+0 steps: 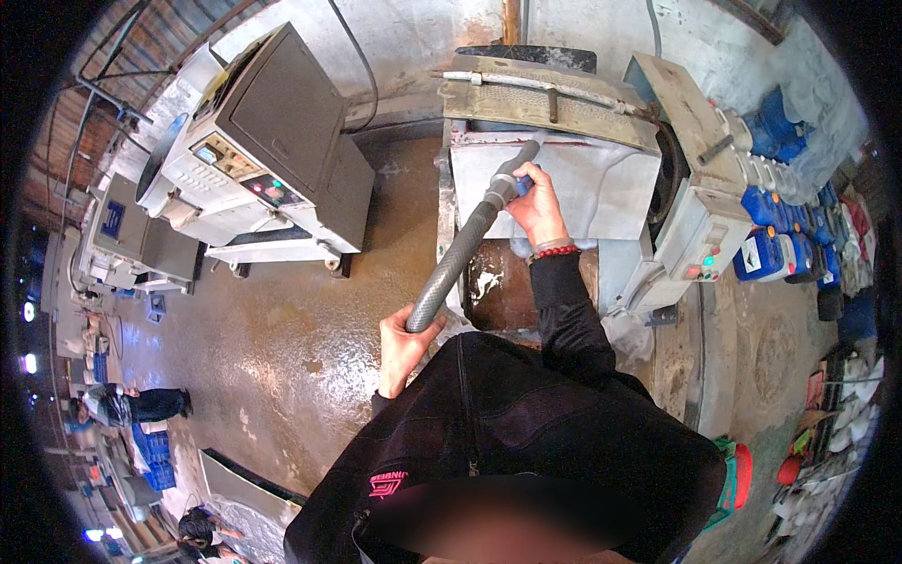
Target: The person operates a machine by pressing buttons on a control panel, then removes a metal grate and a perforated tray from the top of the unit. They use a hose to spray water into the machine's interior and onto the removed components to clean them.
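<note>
A grey, textured hose (pixel 456 263) slants up and away from me, ending in a smooth dark grey nozzle (pixel 528 152). My left hand (pixel 402 346) is closed around its near end. Further up, my right hand (pixel 539 209) grips the fitting below the nozzle, with fingers about a blue part (pixel 523 185), perhaps a valve handle. The nozzle's tip lies over a white, box-like machine (pixel 601 188) with a wet-looking top. Under my right forearm is a dark brown, wet recess (pixel 507 291). The palm sides of both hands are partly hidden.
A large cream machine (pixel 282 132) with a control panel stands at left on the wet floor (pixel 272 320). To the right are a control box (pixel 700 249) and several blue canisters (pixel 766 254). One person (pixel 132 406) stands far left; another (pixel 197 526) is at lower left.
</note>
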A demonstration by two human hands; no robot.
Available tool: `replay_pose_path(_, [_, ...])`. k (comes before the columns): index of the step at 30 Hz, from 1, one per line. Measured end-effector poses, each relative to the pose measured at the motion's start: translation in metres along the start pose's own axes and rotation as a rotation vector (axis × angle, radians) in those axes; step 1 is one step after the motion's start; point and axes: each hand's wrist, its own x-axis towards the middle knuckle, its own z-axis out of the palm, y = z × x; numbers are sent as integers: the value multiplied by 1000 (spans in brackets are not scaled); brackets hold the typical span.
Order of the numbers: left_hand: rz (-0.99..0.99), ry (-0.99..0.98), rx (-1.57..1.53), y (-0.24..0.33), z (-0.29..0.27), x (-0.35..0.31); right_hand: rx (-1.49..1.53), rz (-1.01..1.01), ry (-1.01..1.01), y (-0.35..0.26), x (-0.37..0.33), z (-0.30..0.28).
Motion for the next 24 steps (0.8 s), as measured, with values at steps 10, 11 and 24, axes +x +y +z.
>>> replay_pose_path(10, [11, -44, 29, 17, 7, 5, -2, -51, 33, -16, -9, -9])
replay_pose_path(11, [10, -49, 36, 18, 8, 6, -6, -58, 35, -18, -11, -9])
replay_pose_path(24, [32, -94, 55, 22, 11, 12, 33, -86, 56, -33, -18, -10])
